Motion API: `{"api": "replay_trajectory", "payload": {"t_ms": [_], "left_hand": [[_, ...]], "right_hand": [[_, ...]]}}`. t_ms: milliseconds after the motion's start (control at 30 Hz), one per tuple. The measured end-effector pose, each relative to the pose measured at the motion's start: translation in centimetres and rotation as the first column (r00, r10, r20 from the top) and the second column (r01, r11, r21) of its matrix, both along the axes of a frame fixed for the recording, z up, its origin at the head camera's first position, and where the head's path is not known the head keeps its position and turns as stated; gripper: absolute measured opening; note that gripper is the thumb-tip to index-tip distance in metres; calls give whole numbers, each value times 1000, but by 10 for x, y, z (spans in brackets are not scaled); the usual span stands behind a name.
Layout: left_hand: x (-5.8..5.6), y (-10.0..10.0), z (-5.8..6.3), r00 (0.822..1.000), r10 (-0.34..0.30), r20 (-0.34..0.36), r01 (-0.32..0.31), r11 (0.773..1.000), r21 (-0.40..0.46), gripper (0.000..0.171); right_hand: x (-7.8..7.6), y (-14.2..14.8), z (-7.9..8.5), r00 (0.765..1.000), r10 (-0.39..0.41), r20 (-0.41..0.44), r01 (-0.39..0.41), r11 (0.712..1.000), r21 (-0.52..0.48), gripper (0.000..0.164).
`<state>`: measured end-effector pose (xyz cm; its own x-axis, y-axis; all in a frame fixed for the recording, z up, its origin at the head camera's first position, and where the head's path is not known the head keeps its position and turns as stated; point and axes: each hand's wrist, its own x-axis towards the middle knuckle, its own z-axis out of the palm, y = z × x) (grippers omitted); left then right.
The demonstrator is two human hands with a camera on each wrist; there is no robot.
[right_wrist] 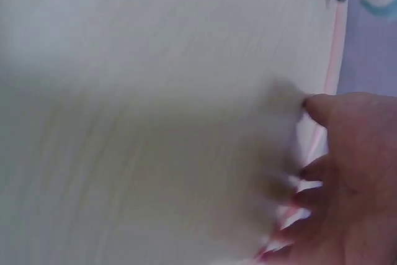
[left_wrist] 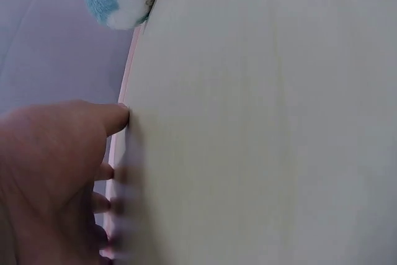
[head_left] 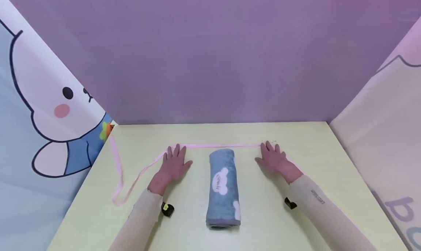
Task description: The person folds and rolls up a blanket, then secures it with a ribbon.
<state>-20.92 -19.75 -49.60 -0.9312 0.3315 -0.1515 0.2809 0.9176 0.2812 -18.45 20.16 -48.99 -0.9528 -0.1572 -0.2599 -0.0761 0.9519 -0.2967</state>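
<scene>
Counted two hands in the head view: one left hand [head_left: 171, 167] and one right hand [head_left: 273, 160], both set palm down toward the far side of one pale yellow table [head_left: 329, 159]. Found both wide, with fingers straight and fanned apart and thumbs pointing inward.

Counted one pink ribbon [head_left: 227, 145], lying directly under or against the fingertips of both hands. Ran straight from one hand to the other, between 9 and 3 o'clock. Left the left hand toward 8 o'clock, narrowed and twisted, then turned in a loose bend and climbed toward 12 o'clock to the far left corner. Showed again as a short strip beside the right wrist, heading toward 4 o'clock. In both wrist views, made out thumb and fingertips at the strip.

Counted one rolled blue fleece cloth [head_left: 224, 192], lying lengthwise between the forearms, with two white patches in sight, the larger one lettered. From its middle, placed the left hand at 10 o'clock, the right hand at 2 and the straight stretch at 12, just beyond the far end. Could not tell about contact there.

Counted two beige sleeves [head_left: 329, 214], one black device [head_left: 167, 209] beside the left wrist and another at the right. Noted one purple backdrop [head_left: 223, 53] at 12 o'clock and one cartoon-printed sheet [head_left: 49, 156] at 9.
</scene>
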Motion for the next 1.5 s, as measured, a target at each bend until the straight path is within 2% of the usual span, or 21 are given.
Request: {"api": "replay_trajectory", "payload": {"t_ms": [100,167,267,433,567,633,733,800,867,900,967,1033,1067,1100,1167,1233,1267,1300,1367,1400,1500], "left_hand": [[-2,-1,7,999,38,1,-38,999,-16,71],[-4,-1,12,998,59,1,-59,998,-23,72],[-4,-4,15,995,99,32,-98,994,-49,74],[-8,-8,10,987,130,93,-124,989,-75,74],[-15,-6,4,989,115,93,-112,993,-41,73],[-15,-5,3,990,114,89,-111,993,-31,73],[-5,-5,4,993,96,73,-96,995,3,73],[8,-4,9,996,68,52,-71,996,59,71],[25,0,19,998,29,51,-37,987,154,67],[33,2,24,998,13,58,-25,977,210,65],[51,9,34,993,-33,115,-8,940,341,63],[68,16,40,975,-88,202,-13,891,453,64],[75,20,41,961,-113,252,-31,863,504,67],[82,25,40,941,-139,308,-60,829,557,69],[92,36,36,889,-188,417,-138,760,635,75],[98,49,30,838,-220,500,-234,682,693,81],[99,55,27,817,-227,529,-281,645,711,84],[99,61,24,804,-229,548,-315,617,721,88],[98,71,19,805,-211,555,-343,597,725,94],[97,75,17,812,-202,548,-341,599,725,98],[94,81,14,836,-166,523,-321,625,712,107]], "right_hand": [[-14,-5,-2,998,7,-59,-8,1000,-29,71],[-23,-10,0,995,-14,-102,13,1000,-12,71],[-28,-20,6,995,-58,-80,59,998,7,73],[-22,-25,12,996,-66,60,65,998,21,73],[-14,-22,13,994,-85,63,81,994,67,67],[-8,-24,16,996,-78,35,74,993,91,63],[7,-32,26,998,-57,5,56,996,62,61],[22,-39,36,999,-43,-20,42,999,-31,61],[40,-47,44,999,-45,-21,41,984,-171,63],[51,-52,48,999,-53,-12,48,967,-251,64],[73,-62,53,997,-62,50,78,909,-408,68],[92,-73,52,989,-63,135,125,842,-525,73],[99,-78,51,983,-56,176,148,812,-564,76],[104,-82,49,977,-47,208,165,786,-596,79],[110,-89,43,965,-29,262,200,730,-653,83],[110,-94,37,965,-27,259,203,704,-681,83],[109,-96,33,967,-35,253,206,691,-693,82],[108,-98,31,969,-44,243,208,678,-705,81],[106,-102,25,973,-67,222,210,658,-723,80],[105,-103,22,974,-86,210,214,655,-725,79],[103,-106,16,969,-150,197,247,643,-725,81]]}}
